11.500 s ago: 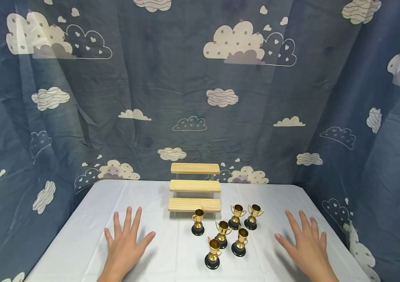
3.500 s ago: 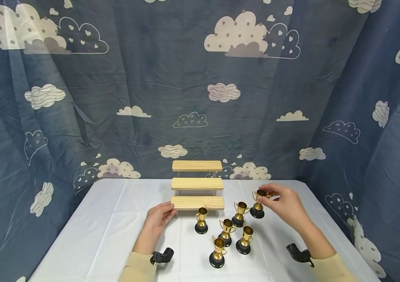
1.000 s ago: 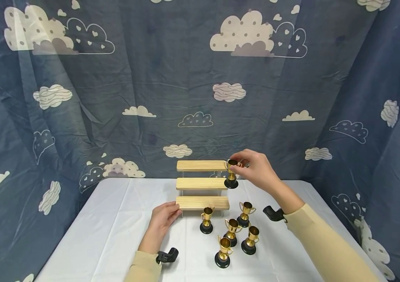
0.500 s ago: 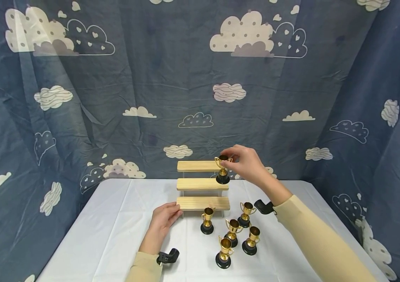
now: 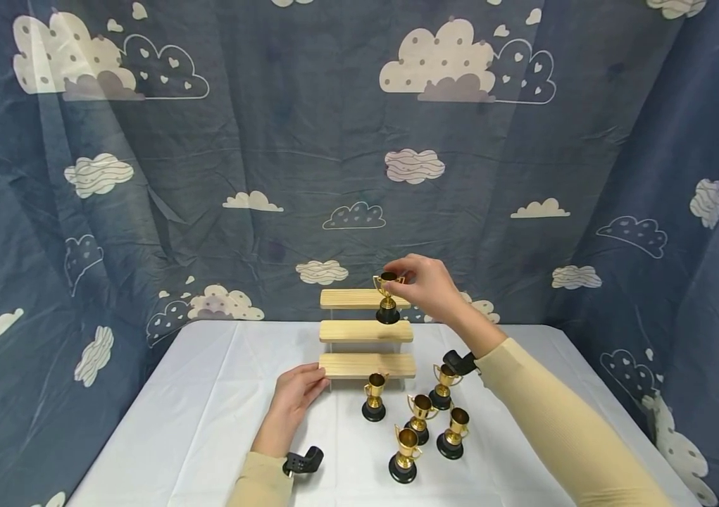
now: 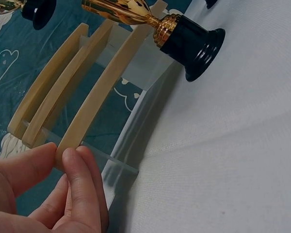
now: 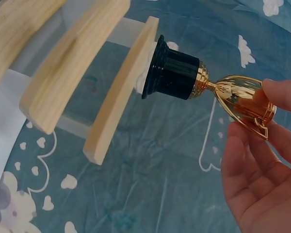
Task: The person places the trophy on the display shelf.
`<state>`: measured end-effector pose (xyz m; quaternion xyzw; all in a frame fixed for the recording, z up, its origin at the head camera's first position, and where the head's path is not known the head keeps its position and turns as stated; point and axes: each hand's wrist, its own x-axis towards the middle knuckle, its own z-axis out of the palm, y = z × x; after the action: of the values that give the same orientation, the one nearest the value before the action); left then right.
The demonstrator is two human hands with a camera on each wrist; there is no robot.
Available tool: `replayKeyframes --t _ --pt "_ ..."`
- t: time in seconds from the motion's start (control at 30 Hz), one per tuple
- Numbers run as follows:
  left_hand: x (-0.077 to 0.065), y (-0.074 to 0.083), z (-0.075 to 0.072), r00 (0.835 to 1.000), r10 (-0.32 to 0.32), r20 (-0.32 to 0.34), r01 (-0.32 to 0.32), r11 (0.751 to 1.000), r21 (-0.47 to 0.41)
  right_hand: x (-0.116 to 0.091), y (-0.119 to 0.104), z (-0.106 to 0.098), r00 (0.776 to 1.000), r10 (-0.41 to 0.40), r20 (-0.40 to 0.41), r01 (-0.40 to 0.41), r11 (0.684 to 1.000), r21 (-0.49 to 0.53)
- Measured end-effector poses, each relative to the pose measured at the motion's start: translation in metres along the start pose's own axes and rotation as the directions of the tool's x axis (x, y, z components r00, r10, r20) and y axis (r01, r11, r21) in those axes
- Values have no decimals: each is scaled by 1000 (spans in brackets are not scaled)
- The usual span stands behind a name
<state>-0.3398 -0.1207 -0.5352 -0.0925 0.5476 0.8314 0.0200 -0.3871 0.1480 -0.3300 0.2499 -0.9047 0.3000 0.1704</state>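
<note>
Right wrist view: thumb and fingertips of the right hand (image 7: 264,177) pinch a gold trophy (image 7: 201,80) by its cup, the piece held upright at the right part of the stand's top board (image 5: 346,298); whether its black base touches the wood cannot be told. Let go with that base overhanging the narrow ledge, it could topple onto the tiers below. Nearer and to the left, the left hand (image 5: 296,394) grips the end of the lowest board (image 5: 368,365) between thumb and curled fingers; a tug there could shift the stand. On the white-clothed table (image 5: 207,422), five more trophies (image 5: 405,454) stand, the far one overlapped by the right wrist's black device (image 5: 459,362), where a lowered forearm could knock it over.
</note>
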Motion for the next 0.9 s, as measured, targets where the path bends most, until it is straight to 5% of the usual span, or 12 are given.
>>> replayKeyframes --t 0.9 --pt "3 1 1 1000 -23 -14 23 1000 -16 53 -6 23 998 56 29 -56 998 -8"
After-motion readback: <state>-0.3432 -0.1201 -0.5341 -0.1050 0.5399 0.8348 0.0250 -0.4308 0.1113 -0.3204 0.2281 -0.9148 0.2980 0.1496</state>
